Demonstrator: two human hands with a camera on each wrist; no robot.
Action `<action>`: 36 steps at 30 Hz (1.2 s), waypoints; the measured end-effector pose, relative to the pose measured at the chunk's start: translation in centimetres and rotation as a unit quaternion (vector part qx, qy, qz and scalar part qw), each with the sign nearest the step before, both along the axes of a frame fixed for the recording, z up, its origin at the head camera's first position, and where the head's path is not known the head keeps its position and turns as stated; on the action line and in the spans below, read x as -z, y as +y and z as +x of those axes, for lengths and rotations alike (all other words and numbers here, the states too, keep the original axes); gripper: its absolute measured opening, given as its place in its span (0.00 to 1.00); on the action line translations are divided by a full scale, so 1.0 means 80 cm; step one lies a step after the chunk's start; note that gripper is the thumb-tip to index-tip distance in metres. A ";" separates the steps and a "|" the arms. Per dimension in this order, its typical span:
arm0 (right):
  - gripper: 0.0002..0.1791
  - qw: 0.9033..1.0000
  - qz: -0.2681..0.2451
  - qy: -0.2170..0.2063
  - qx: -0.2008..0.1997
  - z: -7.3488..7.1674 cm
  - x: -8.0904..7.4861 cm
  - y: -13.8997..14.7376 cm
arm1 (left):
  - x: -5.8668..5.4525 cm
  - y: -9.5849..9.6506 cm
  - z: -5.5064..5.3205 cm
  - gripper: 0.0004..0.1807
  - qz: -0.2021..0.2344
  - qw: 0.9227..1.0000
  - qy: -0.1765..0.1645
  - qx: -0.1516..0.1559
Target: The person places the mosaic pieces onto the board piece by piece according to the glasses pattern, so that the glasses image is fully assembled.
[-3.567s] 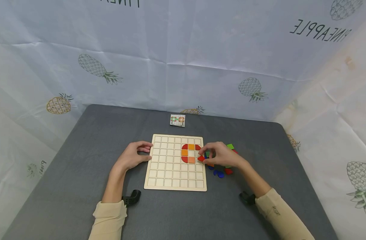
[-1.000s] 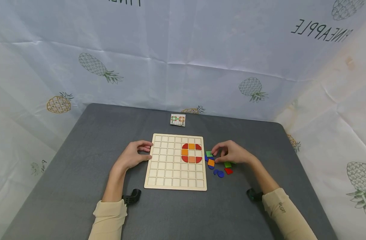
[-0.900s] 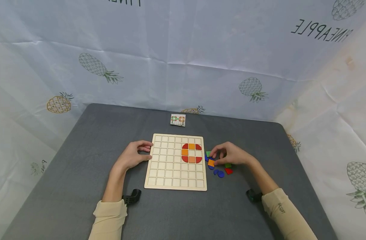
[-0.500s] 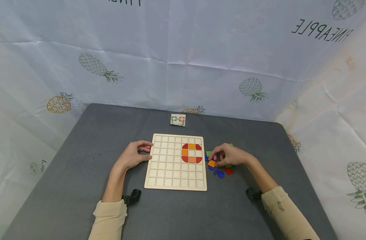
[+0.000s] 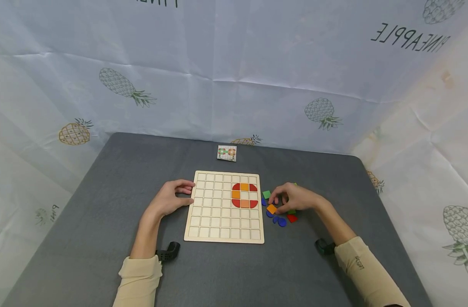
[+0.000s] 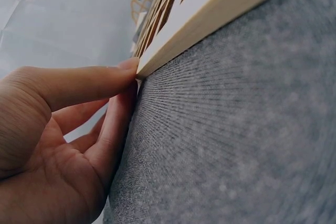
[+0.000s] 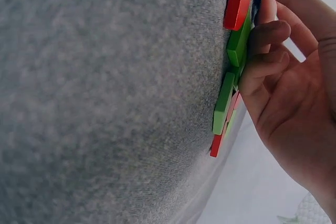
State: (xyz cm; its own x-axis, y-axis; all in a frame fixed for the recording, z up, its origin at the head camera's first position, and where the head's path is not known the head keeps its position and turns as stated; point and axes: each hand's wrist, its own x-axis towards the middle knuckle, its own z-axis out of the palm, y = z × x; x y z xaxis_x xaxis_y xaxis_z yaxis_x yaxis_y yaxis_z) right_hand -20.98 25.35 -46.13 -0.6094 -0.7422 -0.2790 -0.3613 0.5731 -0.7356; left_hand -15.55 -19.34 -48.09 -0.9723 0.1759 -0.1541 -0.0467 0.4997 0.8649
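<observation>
In the head view, a pale wooden grid board (image 5: 215, 213) lies on the dark table. My left hand (image 5: 168, 199) rests at its left edge, thumb and fingertips touching the rim. On the board's right side, red rounded corner pieces (image 5: 235, 203) and orange squares (image 5: 244, 187) sit in cells around a bare middle. My right hand (image 5: 297, 198) is just right of the board, pinching a loose orange square tile (image 5: 271, 209) between thumb and finger. In the right wrist view the orange tile is hidden; green tiles (image 7: 224, 103) and a red tile (image 7: 239, 1) lie beside the curled fingers.
Several blue pieces (image 5: 281, 222), a light green square (image 5: 266, 195) and a red piece (image 5: 292, 218) lie about my right hand. A small pattern card (image 5: 226, 153) lies beyond the board. Pineapple-print cloth (image 5: 203, 111) stands behind the table.
A red piece earlier in my right hand now sits in a board cell. The hand has moved right to the loose pieces, and the orange square has turned under its fingertips. Left hand stays put.
</observation>
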 end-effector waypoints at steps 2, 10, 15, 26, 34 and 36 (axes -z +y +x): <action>0.13 1.000 0.000 0.006 0.002 0.001 0.000 0.000 | 0.001 0.000 0.000 0.28 0.001 1.000 0.002 0.001; 0.13 0.999 0.010 0.024 0.031 0.005 -0.001 0.002 | -0.001 0.002 0.002 0.28 -0.001 1.000 0.004 -0.002; 0.14 0.998 -0.012 0.041 0.045 0.006 -0.004 0.000 | 0.000 0.002 0.002 0.28 -0.003 1.000 0.004 0.001; 0.14 0.990 -0.039 0.104 0.092 0.007 -0.002 -0.033 | 0.001 0.000 0.002 0.28 0.003 1.000 0.001 0.004; 0.15 0.988 -0.015 0.113 0.106 0.007 -0.002 -0.059 | 0.000 0.002 0.002 0.28 0.002 1.000 0.003 0.000; 0.15 0.988 -0.011 0.111 0.110 0.007 -0.003 -0.063 | 0.000 0.002 0.002 0.28 0.002 1.000 0.003 0.001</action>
State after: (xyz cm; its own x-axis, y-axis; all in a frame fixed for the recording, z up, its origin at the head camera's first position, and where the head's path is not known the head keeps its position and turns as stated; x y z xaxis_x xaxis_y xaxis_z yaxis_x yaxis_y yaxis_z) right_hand -20.41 20.32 -45.92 -0.8014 -0.5888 -0.1052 -0.3832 0.6405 -0.6655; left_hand -15.41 -19.21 -48.11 -0.9727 0.1789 -0.1476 -0.0406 0.4955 0.8677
